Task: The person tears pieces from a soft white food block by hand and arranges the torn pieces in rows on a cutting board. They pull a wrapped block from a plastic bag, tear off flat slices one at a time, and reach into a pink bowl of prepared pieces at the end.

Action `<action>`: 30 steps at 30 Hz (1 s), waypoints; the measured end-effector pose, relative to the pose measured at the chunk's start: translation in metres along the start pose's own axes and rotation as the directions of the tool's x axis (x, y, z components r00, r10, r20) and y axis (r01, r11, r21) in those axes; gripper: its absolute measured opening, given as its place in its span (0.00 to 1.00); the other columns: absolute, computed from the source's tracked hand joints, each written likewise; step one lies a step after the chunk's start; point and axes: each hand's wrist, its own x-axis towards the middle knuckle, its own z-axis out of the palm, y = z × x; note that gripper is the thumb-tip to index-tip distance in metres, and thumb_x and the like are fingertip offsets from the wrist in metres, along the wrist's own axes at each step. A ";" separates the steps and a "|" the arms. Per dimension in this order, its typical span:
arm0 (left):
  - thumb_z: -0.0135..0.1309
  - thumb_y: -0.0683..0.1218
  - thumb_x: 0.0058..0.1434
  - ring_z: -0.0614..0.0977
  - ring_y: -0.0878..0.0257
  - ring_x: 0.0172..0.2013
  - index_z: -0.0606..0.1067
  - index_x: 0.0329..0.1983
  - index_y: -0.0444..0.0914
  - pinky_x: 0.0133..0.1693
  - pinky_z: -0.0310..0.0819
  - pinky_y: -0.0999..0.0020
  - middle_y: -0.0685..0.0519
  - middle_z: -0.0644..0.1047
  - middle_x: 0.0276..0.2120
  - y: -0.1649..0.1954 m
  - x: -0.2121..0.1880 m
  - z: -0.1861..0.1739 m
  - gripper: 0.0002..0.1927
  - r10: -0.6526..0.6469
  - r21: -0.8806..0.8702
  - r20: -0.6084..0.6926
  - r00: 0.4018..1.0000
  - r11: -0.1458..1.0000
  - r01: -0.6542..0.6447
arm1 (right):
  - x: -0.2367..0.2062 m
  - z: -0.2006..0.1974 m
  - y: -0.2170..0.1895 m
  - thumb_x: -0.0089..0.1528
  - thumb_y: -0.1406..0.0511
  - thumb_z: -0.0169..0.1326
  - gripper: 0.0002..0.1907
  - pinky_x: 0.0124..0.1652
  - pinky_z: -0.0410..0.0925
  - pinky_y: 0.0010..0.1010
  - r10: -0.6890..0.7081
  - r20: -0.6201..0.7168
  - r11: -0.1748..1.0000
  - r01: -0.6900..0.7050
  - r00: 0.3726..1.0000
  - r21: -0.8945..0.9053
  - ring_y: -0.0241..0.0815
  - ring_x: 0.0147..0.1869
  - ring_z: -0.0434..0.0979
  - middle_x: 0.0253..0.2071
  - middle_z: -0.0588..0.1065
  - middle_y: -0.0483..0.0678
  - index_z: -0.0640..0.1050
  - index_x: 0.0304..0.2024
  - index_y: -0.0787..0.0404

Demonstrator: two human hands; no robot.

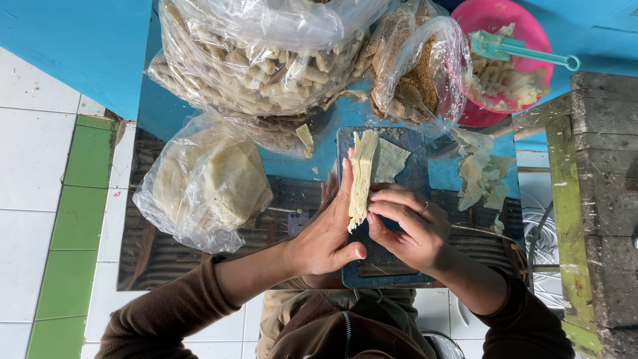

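A stack of thin pale dough sheets (362, 174) stands on edge on a dark blue cutting board (412, 163). My left hand (325, 229) presses flat against the stack's left side, thumb under its near end. My right hand (409, 226), with a ring on one finger, pinches the stack's near end from the right. One loose pale sheet (391, 159) lies flat on the board right of the stack.
A clear bag of flat sheets (206, 183) lies left of the board. A big bag of rolled pieces (259, 60) and a bag of brown crumbs (419, 73) sit behind. A pink bowl (495, 20) with a teal tool, dough scraps (482, 176) and a wooden bench (598, 199) are right.
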 end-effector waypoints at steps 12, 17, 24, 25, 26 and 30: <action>0.48 0.48 0.75 0.50 0.43 0.81 0.37 0.81 0.29 0.78 0.44 0.55 0.34 0.44 0.81 0.005 0.000 -0.003 0.44 -0.044 -0.070 -0.065 0.997 0.997 0.039 | 0.004 -0.004 0.019 0.60 0.72 0.66 0.15 0.50 0.78 0.31 0.007 -0.027 0.999 -0.006 1.000 0.033 0.44 0.52 0.83 0.51 0.79 0.50 0.80 0.48 0.64; 0.46 0.40 0.75 0.53 0.44 0.80 0.38 0.80 0.29 0.76 0.48 0.59 0.35 0.45 0.81 0.010 -0.008 -0.005 0.40 0.003 -0.171 0.001 1.000 0.985 -0.003 | 0.005 -0.017 0.023 0.57 0.70 0.70 0.23 0.57 0.73 0.38 0.018 -0.094 0.979 -0.037 0.995 -0.200 0.51 0.59 0.76 0.58 0.74 0.49 0.80 0.55 0.61; 0.49 0.39 0.73 0.55 0.44 0.80 0.37 0.80 0.29 0.76 0.50 0.59 0.34 0.48 0.79 0.007 -0.010 -0.006 0.43 0.065 -0.137 0.029 0.997 0.989 -0.060 | 0.002 -0.020 0.019 0.56 0.70 0.72 0.21 0.58 0.71 0.38 -0.099 -0.087 0.961 0.073 0.991 -0.267 0.50 0.60 0.76 0.56 0.75 0.46 0.82 0.51 0.55; 0.49 0.39 0.73 0.56 0.44 0.79 0.37 0.80 0.29 0.76 0.51 0.60 0.34 0.49 0.79 0.007 -0.010 -0.006 0.43 0.064 -0.145 0.034 0.997 0.988 -0.058 | 0.001 -0.020 0.019 0.56 0.70 0.72 0.21 0.58 0.71 0.38 -0.096 -0.091 0.963 0.069 0.991 -0.261 0.50 0.60 0.76 0.56 0.75 0.46 0.82 0.50 0.56; 0.49 0.40 0.73 0.56 0.44 0.79 0.37 0.80 0.29 0.76 0.51 0.60 0.34 0.48 0.79 0.007 -0.010 -0.006 0.43 0.071 -0.140 0.036 0.997 0.988 -0.065 | 0.001 -0.020 0.019 0.56 0.70 0.72 0.20 0.58 0.71 0.38 -0.091 -0.095 0.965 0.064 0.991 -0.256 0.50 0.60 0.76 0.56 0.75 0.46 0.82 0.50 0.56; 0.47 0.43 0.75 0.56 0.46 0.79 0.38 0.81 0.29 0.76 0.50 0.61 0.35 0.48 0.80 0.010 -0.011 -0.007 0.40 0.031 -0.205 0.015 0.999 0.978 -0.027 | 0.002 -0.022 0.019 0.55 0.70 0.72 0.19 0.57 0.71 0.38 -0.072 -0.090 0.972 0.049 0.993 -0.231 0.50 0.59 0.76 0.56 0.75 0.46 0.82 0.48 0.58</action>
